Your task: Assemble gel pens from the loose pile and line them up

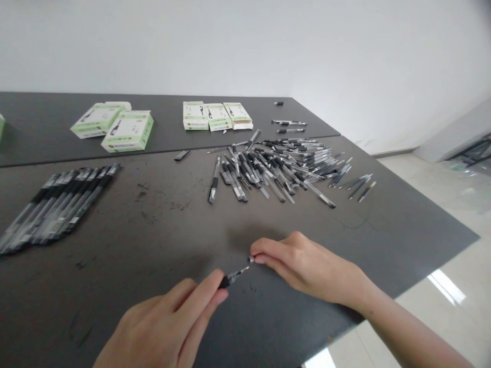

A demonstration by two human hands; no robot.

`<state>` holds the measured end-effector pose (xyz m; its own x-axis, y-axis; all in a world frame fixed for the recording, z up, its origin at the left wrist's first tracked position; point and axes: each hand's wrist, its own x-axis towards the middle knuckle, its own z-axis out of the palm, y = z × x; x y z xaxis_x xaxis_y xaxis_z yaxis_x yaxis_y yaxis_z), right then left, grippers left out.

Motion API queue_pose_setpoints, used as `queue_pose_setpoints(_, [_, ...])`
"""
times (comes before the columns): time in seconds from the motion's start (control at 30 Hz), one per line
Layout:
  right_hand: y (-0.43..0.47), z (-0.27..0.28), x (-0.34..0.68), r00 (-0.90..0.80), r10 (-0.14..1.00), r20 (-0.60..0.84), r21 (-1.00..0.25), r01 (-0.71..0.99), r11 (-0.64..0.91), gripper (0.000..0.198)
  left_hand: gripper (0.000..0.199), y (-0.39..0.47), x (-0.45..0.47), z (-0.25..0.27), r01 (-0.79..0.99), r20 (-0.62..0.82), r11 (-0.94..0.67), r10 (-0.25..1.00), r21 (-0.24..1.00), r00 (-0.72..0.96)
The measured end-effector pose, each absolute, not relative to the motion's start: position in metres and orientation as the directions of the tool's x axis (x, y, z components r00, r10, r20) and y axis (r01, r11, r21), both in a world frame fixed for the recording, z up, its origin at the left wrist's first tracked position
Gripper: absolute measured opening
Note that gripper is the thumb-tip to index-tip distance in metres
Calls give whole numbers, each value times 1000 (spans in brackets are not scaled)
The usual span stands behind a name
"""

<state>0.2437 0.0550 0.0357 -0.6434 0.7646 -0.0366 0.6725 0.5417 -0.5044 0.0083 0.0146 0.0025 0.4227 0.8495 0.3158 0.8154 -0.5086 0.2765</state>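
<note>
My left hand (172, 319) is closed around a gel pen (232, 278) with a black grip. The pen's bare tip points up and to the right. Facing it, my right hand (295, 263) pinches a pen cap (250, 259) between thumb and fingers; only its greyish open end shows, the rest being hidden by the fingers. Pen tip and cap end are very close; whether they touch I cannot tell. Beyond both hands lies a heap of clear, black-gripped pens and pen parts (264, 166).
A row of pens (57, 204) lies side by side at the left. Green-and-white boxes (128, 132) stand farther back, with several more boxes (218, 116) mid-rear. Thin refills (360, 184) lie right of the heap, a loose cap (182, 155) left of it. The table edge (425, 271) runs along the right.
</note>
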Motion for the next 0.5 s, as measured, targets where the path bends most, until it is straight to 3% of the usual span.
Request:
queue_pose_setpoints(0.3, [51,39,242,-680,732,-46,-514,644,566,25,26,19,3,3,803,254,-560,823,203,509])
queue_pose_setpoints(0.5, [49,37,240,-709,701,-72,-459,648,608,17,27,17,5,4,788,239,-590,802,177,547])
